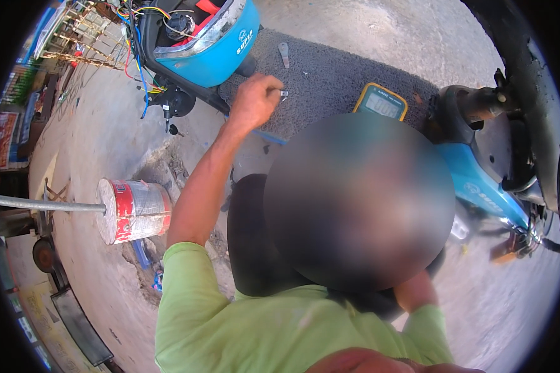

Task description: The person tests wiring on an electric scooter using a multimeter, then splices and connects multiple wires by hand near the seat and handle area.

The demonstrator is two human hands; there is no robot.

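My left arm reaches out over the dark grey textured mat of a blue scooter. The fingers of my left hand are closed, with a small silver metal piece at their tips. Farther out on the mat lies a slim pale grey tool. To the right of it, a multimeter in a yellow case lies with its screen facing up. A large round blur covers the middle of the view. My right forearm goes in under the blur, which hides my right hand and whatever it touches.
The scooter's blue front panel stands at the far left, with loose coloured wires hanging from it. Another blue body panel is on the right. At left, a red and white bucket lies with a metal pipe sticking out.
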